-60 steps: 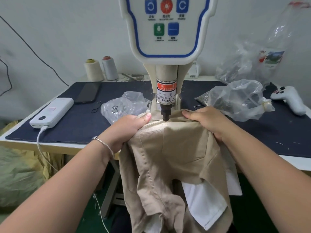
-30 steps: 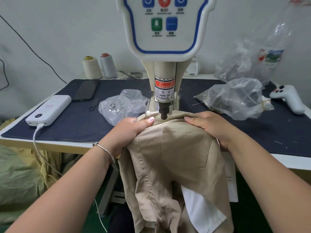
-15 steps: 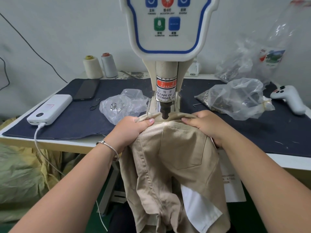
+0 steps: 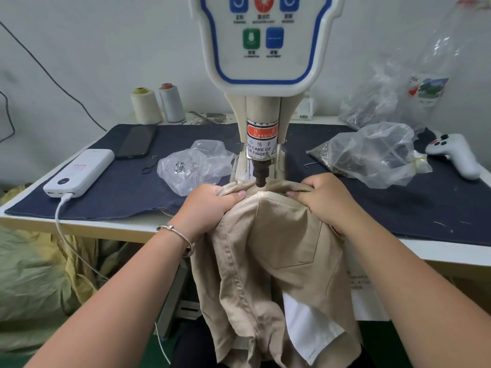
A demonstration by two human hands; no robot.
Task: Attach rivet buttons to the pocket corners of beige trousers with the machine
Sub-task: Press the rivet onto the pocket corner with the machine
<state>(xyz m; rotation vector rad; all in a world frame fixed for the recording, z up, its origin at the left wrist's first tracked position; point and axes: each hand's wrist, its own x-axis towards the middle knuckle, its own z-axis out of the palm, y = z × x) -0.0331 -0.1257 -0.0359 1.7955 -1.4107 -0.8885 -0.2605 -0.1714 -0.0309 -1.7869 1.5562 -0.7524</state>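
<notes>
The beige trousers (image 4: 268,261) hang off the table's front edge, their upper part under the rivet machine (image 4: 263,75). The machine's dark punch (image 4: 261,175) stands just above the fabric, at the top left corner of the back pocket (image 4: 287,229). My left hand (image 4: 212,205) grips bunched cloth left of the punch. My right hand (image 4: 321,200) grips the fabric on the right. The die below is hidden by cloth.
A clear bag of metal rivets (image 4: 191,166) lies left of the machine, a bigger bag (image 4: 372,155) to the right. A power bank (image 4: 79,171), phone (image 4: 136,142), thread cones (image 4: 156,104) and white controller (image 4: 454,152) sit on the dark mat (image 4: 127,187).
The trousers were shifted slightly under the punch, so the pocket's top corner now sits beneath it. Both hands kept their grip, moving only slightly.
</notes>
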